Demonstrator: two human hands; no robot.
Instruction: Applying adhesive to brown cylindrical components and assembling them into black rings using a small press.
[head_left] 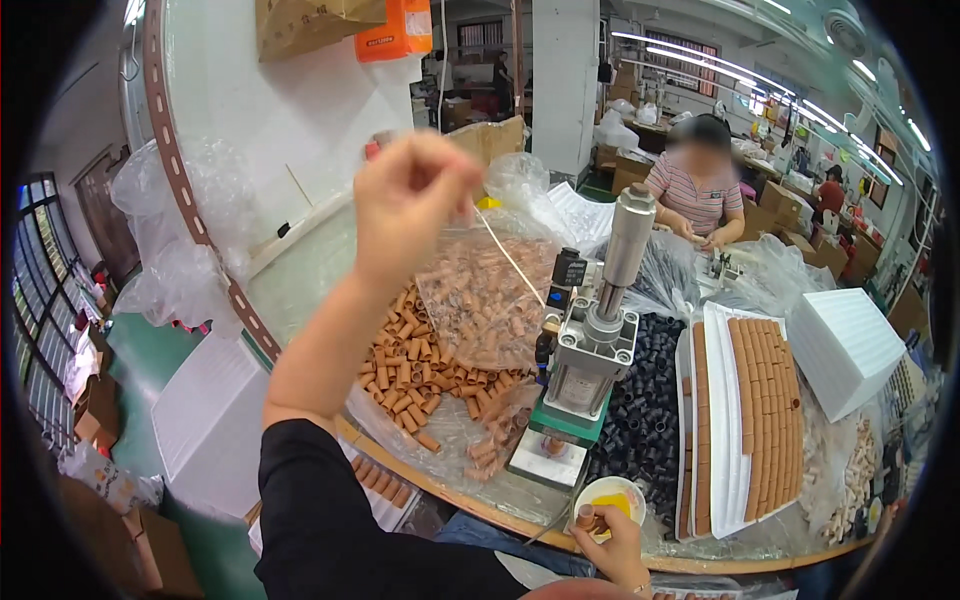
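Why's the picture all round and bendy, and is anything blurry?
In the head view, the fisheye lens curves the table edge and leaves dark corners; in that head view, the raised left hand looks soft and blurry, while the metal cylinder is crisper; also in the head view, ceiling lights glare white at upper right.

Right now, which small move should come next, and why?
Probably lower the left hand toward the brown tube: the right hand pinches that tube by the white bowl, while the left is raised high, away from both.
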